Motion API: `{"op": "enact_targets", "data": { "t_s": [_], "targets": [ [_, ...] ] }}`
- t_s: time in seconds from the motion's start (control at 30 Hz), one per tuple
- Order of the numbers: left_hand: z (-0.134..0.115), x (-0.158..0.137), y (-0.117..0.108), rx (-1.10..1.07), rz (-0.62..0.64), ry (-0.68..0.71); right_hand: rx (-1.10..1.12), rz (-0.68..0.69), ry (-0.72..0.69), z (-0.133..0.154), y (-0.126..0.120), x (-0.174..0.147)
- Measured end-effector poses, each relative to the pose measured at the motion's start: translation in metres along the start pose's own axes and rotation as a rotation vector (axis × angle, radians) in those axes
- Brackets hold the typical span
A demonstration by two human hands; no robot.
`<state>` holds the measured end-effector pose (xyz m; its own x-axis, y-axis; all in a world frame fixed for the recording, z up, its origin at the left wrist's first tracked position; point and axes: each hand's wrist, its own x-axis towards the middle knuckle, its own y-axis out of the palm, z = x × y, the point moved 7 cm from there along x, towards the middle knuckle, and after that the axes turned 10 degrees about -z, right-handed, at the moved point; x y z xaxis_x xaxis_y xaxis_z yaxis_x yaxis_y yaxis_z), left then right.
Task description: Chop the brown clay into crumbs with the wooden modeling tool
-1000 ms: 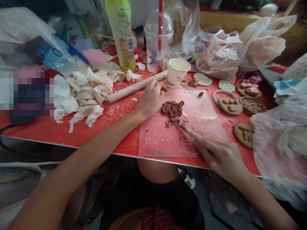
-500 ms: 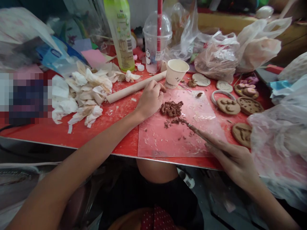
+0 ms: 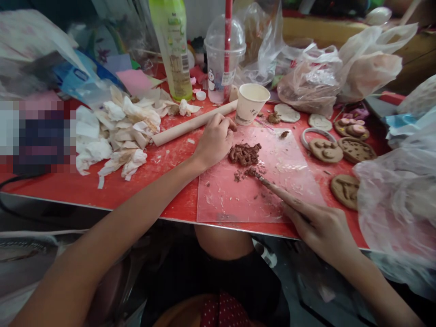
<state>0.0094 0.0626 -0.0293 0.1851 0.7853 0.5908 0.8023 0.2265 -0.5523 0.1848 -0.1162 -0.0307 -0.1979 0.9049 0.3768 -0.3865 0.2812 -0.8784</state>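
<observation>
My right hand [image 3: 322, 227] grips a slim stick-like clay tool [image 3: 263, 180], its index finger stretched along it. The tool's tip touches brown crumbs beside a lumpy heap of dark brown clay [image 3: 244, 154]. Both clay and crumbs lie on a clear plastic sheet [image 3: 235, 204] on the red table. My left hand [image 3: 216, 138] rests at the sheet's upper left edge, left of the heap. Its fingers are curled, and what is under them is hidden. Just beyond the fingers stands a white paper cup [image 3: 250, 105].
A pale rolling pin [image 3: 190, 125] lies behind my left hand. Crumpled tissues [image 3: 122, 131] are piled at left. A green bottle [image 3: 173, 54] and a plastic cup [image 3: 221, 59] stand behind. Decorated clay discs [image 3: 325, 151], a ring [image 3: 311, 131] and plastic bags [image 3: 395, 195] lie at right.
My right hand and the tool have shifted slightly left and toward me, the tip drawing through the crumbs. My left hand stays in place.
</observation>
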Motion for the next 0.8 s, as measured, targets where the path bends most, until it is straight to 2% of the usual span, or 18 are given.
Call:
{"op": "enact_targets", "data": {
  "t_s": [0.2,0.3,0.37,0.5,0.8],
  "targets": [
    [-0.001,0.0,-0.001,-0.011,-0.004,0.004,0.241,0.025,0.142,-0.009,-0.003,-0.002],
    [-0.001,0.0,0.0,0.016,0.016,-0.012,0.293,-0.094,0.235,-0.017,-0.01,-0.004],
    [-0.001,0.0,0.001,0.027,0.029,-0.02,0.288,-0.121,0.257,-0.019,-0.01,-0.005],
    [-0.002,0.0,0.001,0.02,0.015,-0.002,0.202,-0.027,0.188,-0.014,-0.001,-0.001],
    [-0.001,0.0,0.0,0.007,0.013,0.006,-0.132,-0.038,-0.052,0.009,0.007,0.021]
  ]
}}
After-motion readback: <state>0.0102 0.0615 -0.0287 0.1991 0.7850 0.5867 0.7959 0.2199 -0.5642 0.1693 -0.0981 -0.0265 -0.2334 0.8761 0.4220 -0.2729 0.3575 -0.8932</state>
